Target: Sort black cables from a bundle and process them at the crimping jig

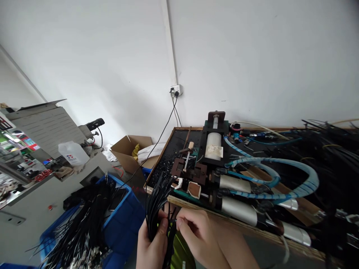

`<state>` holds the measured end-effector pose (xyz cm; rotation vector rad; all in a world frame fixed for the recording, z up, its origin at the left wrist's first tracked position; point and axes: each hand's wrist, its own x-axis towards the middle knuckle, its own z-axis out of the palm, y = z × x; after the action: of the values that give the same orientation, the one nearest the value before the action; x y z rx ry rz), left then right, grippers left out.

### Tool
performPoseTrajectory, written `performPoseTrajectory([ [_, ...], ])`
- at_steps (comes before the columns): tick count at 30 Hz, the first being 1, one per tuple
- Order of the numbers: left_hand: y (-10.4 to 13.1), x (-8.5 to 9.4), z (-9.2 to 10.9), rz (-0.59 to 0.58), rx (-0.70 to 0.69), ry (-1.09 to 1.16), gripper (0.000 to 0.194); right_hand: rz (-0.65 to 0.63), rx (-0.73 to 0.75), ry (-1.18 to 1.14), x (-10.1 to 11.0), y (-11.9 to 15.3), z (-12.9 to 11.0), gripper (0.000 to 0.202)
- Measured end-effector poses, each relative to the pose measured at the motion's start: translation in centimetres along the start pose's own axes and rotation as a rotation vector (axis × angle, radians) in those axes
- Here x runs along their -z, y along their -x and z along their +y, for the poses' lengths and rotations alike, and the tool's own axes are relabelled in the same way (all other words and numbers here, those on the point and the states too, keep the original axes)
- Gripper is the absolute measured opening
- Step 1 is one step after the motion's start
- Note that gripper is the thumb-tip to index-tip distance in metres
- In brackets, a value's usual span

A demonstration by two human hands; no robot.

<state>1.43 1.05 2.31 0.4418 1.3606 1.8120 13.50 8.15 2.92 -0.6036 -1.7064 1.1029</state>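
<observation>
Left hand (pixel 151 244) clamped round cable bundle (pixel 157 203) at 6 o'clock. Right hand (pixel 196 233) pinches one cable out. Risk: loose grip, bundle fans, strands slip toward blue bin (pixel 123 220) at 8 o'clock or snag jig (pixel 190 173) at 12.

A: Bright, even light washes the white wall (pixel 252 56); shadows are soft.
B: Glare on the metal cylinders (pixel 241 209). Wide-lens bending tilts the edges, and the black cables (pixel 331 157) at right merge into darkness.
</observation>
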Motion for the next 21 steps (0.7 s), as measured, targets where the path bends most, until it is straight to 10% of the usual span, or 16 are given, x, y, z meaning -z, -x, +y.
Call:
performPoseTrajectory([
  [12, 0.0, -0.3, 0.5, 0.038, -0.012, -0.027, 0.069, 0.186, -0.120, -0.073, 1.4, 0.8, 1.0, 0.044],
  [21, 1.1, 0.2, 1.4, -0.083, 0.037, 0.003, 0.062, 0.464, 0.061, -0.266, 2.7, 1.6, 2.3, 0.039],
])
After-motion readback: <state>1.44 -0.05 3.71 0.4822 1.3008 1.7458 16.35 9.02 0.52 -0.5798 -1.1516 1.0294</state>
